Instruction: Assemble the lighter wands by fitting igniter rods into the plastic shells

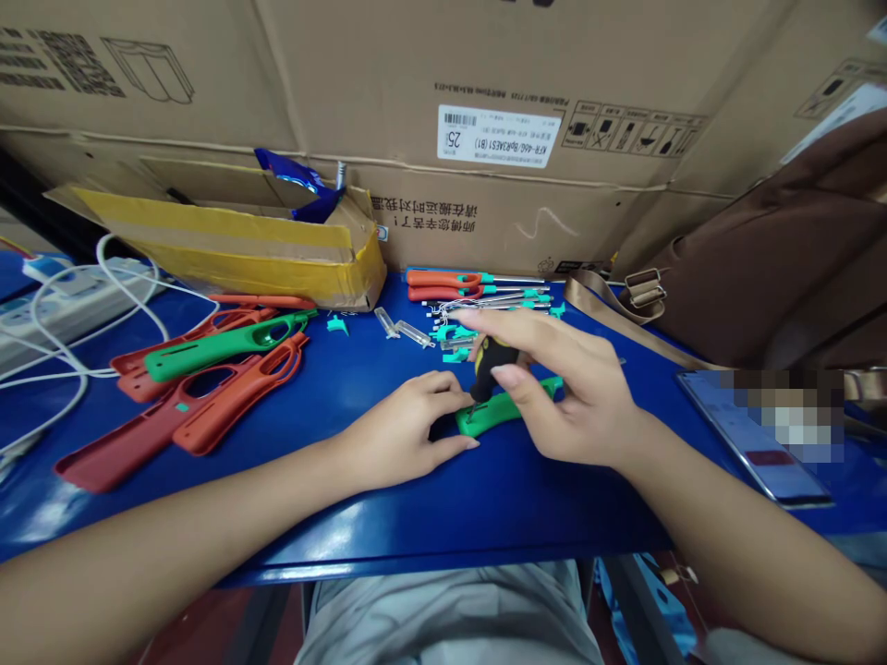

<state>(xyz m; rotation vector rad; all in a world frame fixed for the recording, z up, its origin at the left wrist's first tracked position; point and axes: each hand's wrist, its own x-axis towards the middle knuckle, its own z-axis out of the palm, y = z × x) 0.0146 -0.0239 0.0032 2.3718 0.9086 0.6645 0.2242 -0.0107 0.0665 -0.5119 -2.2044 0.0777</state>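
Note:
A green plastic handle shell (pixel 489 416) lies flat on the blue table (pixel 443 517) in front of me. My left hand (pixel 402 429) rests on the table and pinches the shell's near end between thumb and fingers. My right hand (pixel 554 388) grips a black and yellow screwdriver (pixel 489 365) upright, its tip down on the green shell. The screwdriver's shaft is mostly hidden by my fingers.
Orange and green handle shells (pixel 208 374) lie in a heap at the left. Assembled orange tools, metal rods and teal clips (pixel 478 300) lie behind my hands. A taped cardboard box (pixel 236 245), white cables (pixel 69 314), a phone (pixel 755 434) and a brown bag (pixel 776 268) surround the table.

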